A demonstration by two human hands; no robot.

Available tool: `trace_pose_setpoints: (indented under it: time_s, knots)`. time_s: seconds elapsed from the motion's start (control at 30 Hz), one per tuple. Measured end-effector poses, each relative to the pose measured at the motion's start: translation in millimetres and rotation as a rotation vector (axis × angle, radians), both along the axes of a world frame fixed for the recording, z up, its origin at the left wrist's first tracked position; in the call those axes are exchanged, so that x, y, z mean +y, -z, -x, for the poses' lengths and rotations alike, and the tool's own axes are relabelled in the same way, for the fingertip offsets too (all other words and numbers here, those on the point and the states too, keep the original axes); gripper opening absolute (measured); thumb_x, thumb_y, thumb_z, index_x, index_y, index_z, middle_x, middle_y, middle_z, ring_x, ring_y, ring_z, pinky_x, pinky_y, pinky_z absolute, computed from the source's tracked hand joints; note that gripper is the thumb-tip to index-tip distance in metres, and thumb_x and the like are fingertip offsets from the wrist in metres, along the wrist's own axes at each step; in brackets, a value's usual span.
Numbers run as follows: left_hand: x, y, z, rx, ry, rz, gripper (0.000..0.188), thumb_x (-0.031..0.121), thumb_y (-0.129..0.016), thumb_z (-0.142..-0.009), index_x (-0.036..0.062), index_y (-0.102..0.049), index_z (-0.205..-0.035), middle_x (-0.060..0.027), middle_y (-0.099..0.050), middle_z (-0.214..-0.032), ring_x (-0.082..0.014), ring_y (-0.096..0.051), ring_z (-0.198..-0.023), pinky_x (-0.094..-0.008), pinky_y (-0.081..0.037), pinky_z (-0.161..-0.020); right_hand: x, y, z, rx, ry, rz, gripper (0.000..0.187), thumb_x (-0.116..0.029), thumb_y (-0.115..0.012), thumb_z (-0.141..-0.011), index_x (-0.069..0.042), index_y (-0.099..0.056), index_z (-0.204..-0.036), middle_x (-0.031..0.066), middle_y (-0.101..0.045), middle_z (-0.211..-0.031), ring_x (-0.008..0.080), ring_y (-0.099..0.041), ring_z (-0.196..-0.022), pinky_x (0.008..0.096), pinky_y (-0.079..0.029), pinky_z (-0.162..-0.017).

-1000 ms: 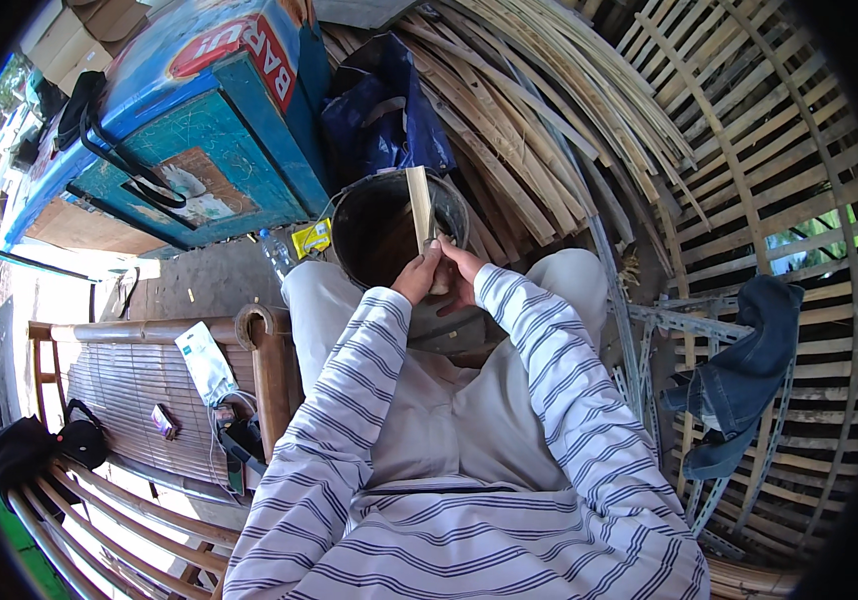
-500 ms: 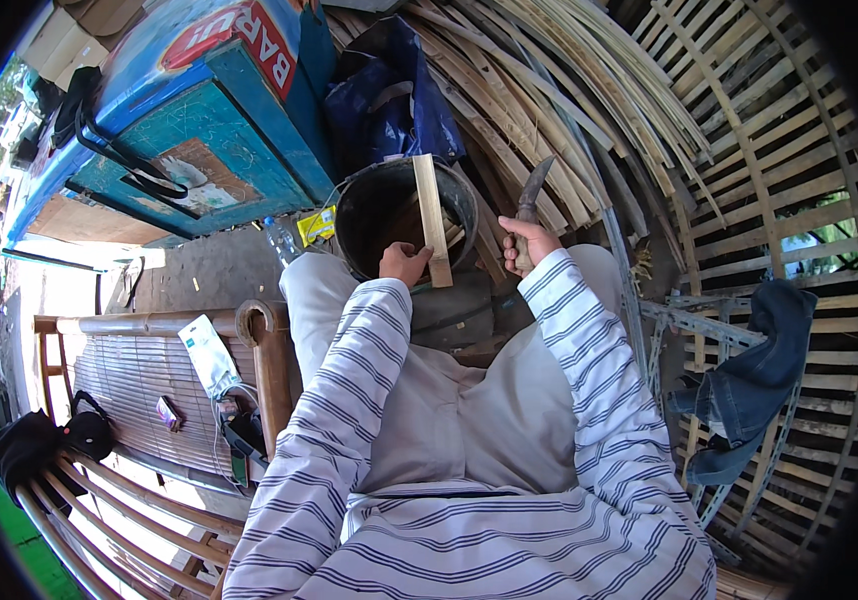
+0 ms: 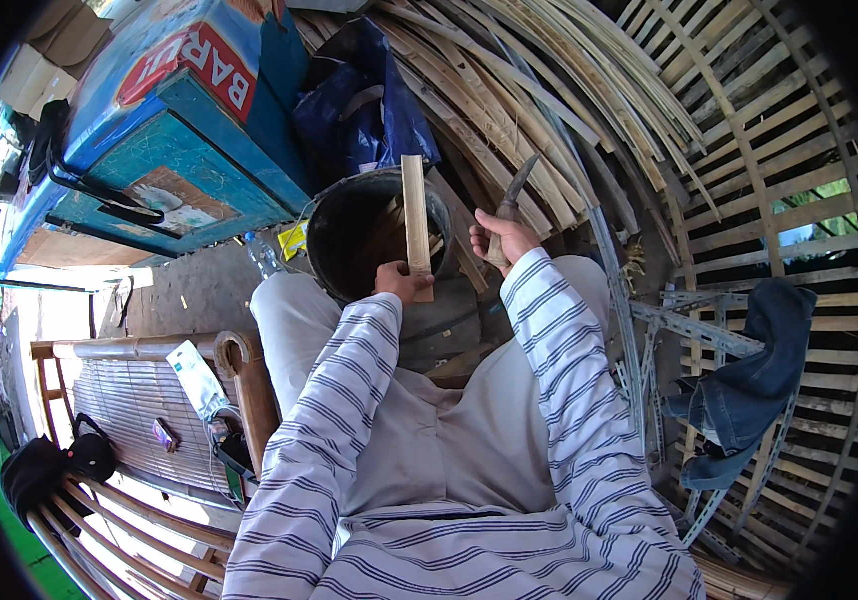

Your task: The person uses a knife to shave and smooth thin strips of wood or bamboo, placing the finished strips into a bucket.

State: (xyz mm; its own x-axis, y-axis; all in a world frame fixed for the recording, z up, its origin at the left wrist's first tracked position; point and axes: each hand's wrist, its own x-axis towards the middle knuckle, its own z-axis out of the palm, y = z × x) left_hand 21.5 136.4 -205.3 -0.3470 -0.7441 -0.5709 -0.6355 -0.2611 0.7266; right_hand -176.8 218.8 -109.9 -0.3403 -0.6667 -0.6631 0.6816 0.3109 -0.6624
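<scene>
Between my knees stands a dark bucket point(image 3: 325, 232) with pale wood pieces inside. My left hand point(image 3: 404, 282) is closed around the lower end of a flat pale bamboo strip point(image 3: 415, 215), which stands upright in the view across the bucket's right side. My right hand point(image 3: 505, 240) grips the handle of a curved knife point(image 3: 520, 180), its blade pointing away and up to the right. The knife is to the right of the strip, apart from it.
Long split bamboo strips point(image 3: 509, 110) lie piled beyond the bucket. A blue plastic bag point(image 3: 379, 115) sits behind it, and a blue cabinet point(image 3: 189, 160) at the far left. A bamboo bench point(image 3: 149, 349) stands left; jeans point(image 3: 759, 370) hang on a metal frame at right.
My left hand has gone from resting against the strip to gripping its lower end. My right hand has shifted slightly with the knife. The whole view has moved a little.
</scene>
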Motion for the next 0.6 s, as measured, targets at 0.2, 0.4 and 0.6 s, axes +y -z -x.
trace_pose_setpoints:
  time_s: [0.2,0.4,0.6]
  knots:
    - [19,-40,9,0.204,0.181,-0.032,0.039,0.008,-0.083,-0.066,-0.0041,-0.067,-0.100,-0.0089,-0.070,-0.088,-0.0144,-0.066,-0.078,-0.0288,-0.052,-0.076,-6,-2,7,0.379,0.140,-0.103,0.033,-0.018,-0.084,-0.070,-0.005,-0.058,-0.084,0.0093,-0.067,-0.088,0.0169,-0.065,-0.079,0.0275,-0.054,-0.071]
    - [32,-39,12,0.264,0.332,-0.071,0.037,0.006,-0.082,-0.064,-0.0028,-0.068,-0.097,-0.0095,-0.071,-0.086,-0.0128,-0.065,-0.076,-0.0282,-0.051,-0.073,-4,10,1,0.399,0.157,-0.139,0.041,-0.013,-0.086,-0.066,-0.002,-0.057,-0.093,0.0155,-0.067,-0.092,0.0242,-0.066,-0.084,0.0343,-0.054,-0.078]
    - [52,-10,16,0.333,0.316,-0.149,0.034,0.001,-0.081,-0.065,-0.0028,-0.068,-0.096,-0.0097,-0.071,-0.085,-0.0143,-0.066,-0.076,-0.0288,-0.051,-0.074,8,50,15,0.600,0.183,-0.351,0.054,-0.016,-0.086,-0.063,0.007,-0.061,-0.104,0.0174,-0.066,-0.103,0.0250,-0.067,-0.087,0.0315,-0.053,-0.077]
